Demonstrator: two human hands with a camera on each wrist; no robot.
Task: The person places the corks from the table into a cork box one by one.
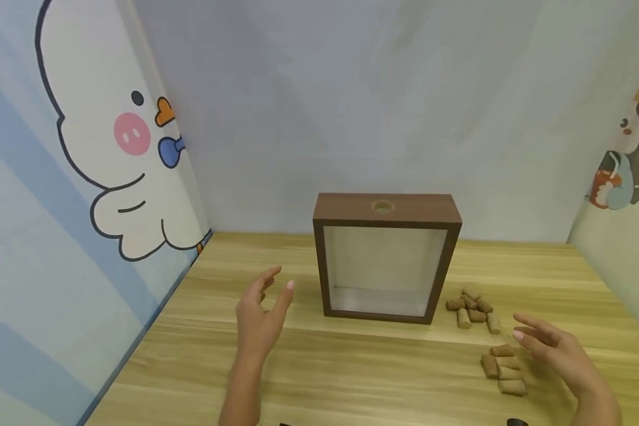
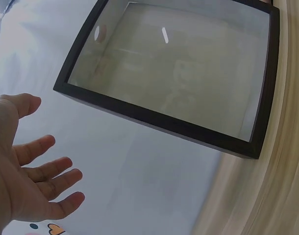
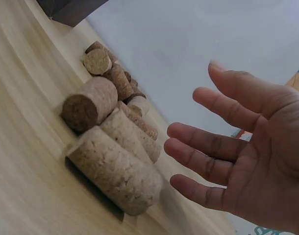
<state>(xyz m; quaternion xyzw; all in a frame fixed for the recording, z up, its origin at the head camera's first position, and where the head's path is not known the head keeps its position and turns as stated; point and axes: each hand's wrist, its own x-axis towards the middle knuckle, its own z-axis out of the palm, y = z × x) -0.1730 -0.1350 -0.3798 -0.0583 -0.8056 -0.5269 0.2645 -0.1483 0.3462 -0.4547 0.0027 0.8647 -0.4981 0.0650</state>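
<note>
A shadow box with a dark brown frame and a clear front stands upright at the back of the table, a round hole in its top. To its left is my left hand, raised with fingers spread and nothing in them; the left wrist view shows it apart from the frame. My right hand hovers just right of a near group of corks. Its fingers are loosely extended and empty, close beside the corks in the right wrist view.
A second small heap of corks lies by the box's lower right corner. Behind the wooden table rises a pale wall. Cartoon-printed panels border the sides. A small dark object shows at the bottom edge.
</note>
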